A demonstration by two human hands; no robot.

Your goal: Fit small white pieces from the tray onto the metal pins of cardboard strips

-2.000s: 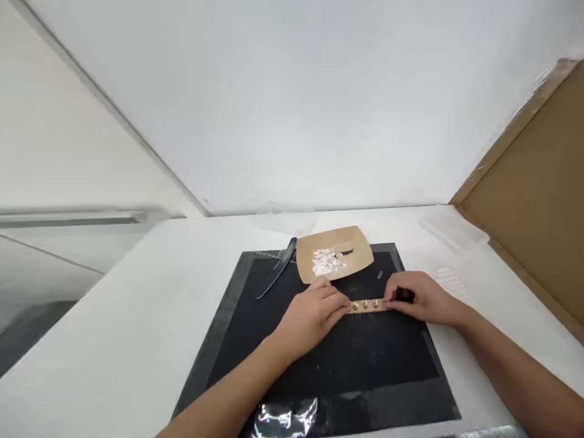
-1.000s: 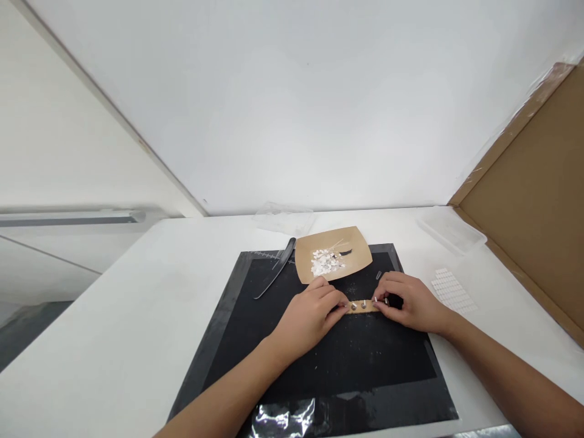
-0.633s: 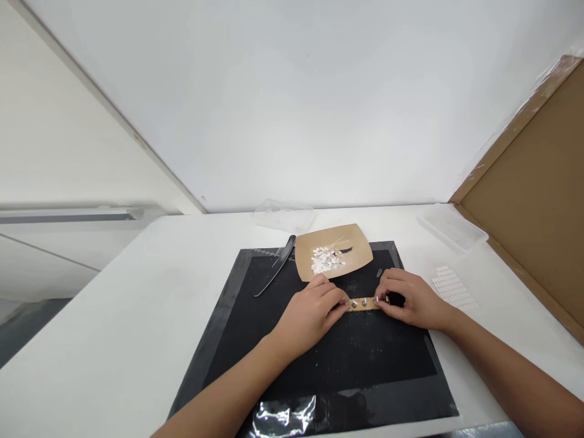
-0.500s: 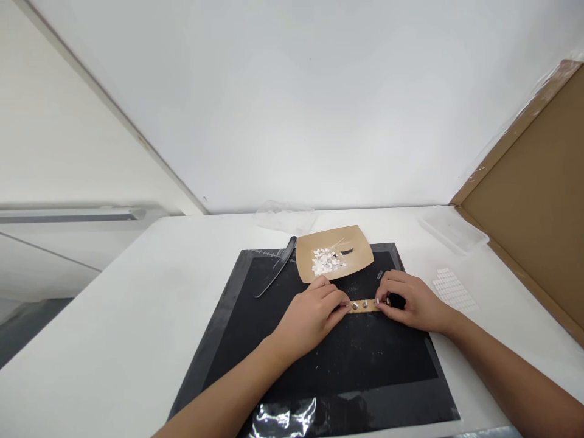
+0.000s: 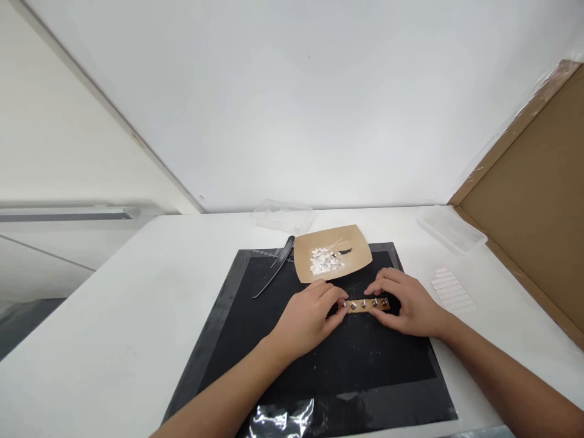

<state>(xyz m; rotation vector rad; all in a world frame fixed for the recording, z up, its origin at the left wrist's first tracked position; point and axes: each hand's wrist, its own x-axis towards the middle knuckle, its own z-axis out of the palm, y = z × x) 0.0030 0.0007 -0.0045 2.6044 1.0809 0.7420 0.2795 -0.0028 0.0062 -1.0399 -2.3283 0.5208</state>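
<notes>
A narrow tan strip with several small metallic pieces standing in a row lies on the black mat. My left hand pinches its left end between thumb and fingers. At the right part of the strip, my right hand has its thumb near the lower edge and its fingers apart above it, holding nothing visible. Behind the hands, a tan paper tray overlaps the mat and holds many small white pieces and a dark sliver.
A black curved tool lies left of the tray. Clear plastic film sits behind it. To the right are a transparent box and a sheet of white stickers. A cardboard panel stands at the right edge.
My right hand's fingers have spread and lifted off the right part of the strip, uncovering more metallic pieces. My left hand keeps its pinch. The view has shifted slightly.
</notes>
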